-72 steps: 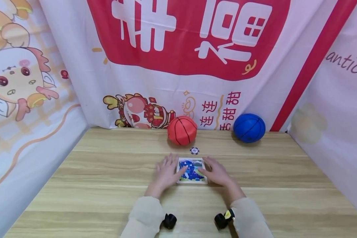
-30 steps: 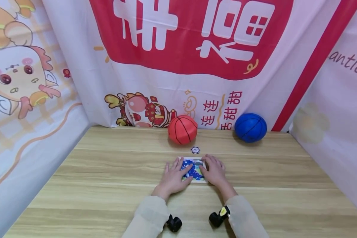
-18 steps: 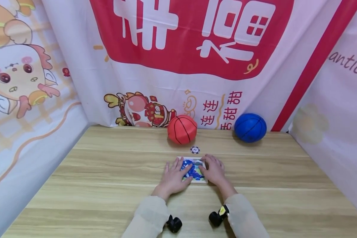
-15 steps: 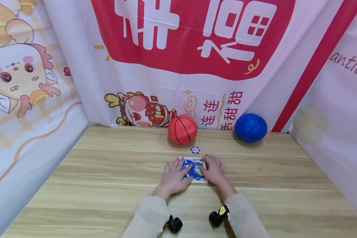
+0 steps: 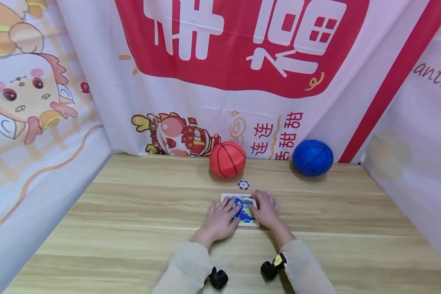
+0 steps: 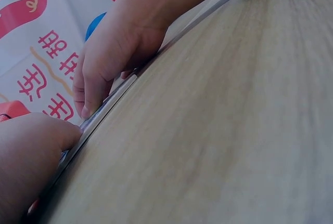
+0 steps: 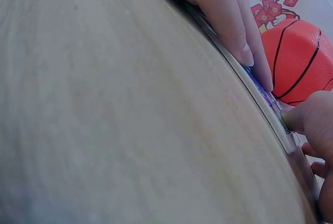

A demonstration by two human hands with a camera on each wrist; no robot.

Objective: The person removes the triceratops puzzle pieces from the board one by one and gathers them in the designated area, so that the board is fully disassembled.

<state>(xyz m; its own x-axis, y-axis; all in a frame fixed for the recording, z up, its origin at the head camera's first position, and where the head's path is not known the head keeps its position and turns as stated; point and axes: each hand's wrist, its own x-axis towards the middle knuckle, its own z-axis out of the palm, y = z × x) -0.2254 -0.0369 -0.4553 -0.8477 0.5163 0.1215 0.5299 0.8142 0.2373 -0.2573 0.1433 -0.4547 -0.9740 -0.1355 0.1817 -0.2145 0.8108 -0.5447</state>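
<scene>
A small picture board (image 5: 246, 212) with a pale frame and a blue figure lies flat on the table, partly hidden under both hands. My left hand (image 5: 220, 220) rests over its left part, fingers stretched across the picture. At the board's right edge, my right hand (image 5: 267, 210) grips the frame, thumb on the picture and fingers bent along the outer side. The left wrist view shows the right hand (image 6: 117, 47) bent down over the board's edge. In the right wrist view, the left hand's fingers (image 7: 234, 31) reach down onto the blue picture.
Just behind the board lies a round poker-style chip (image 5: 243, 185). A red ball (image 5: 227, 159) with black lines sits beyond it, and a blue ball (image 5: 312, 158) stands farther right. Printed cloth (image 5: 191, 94) hangs along the back and sides of the wooden table (image 5: 132, 228).
From beside the board's left edge, my left hand has moved right over the picture, uncovering some of the left frame in the last half second. The right hand has barely moved.
</scene>
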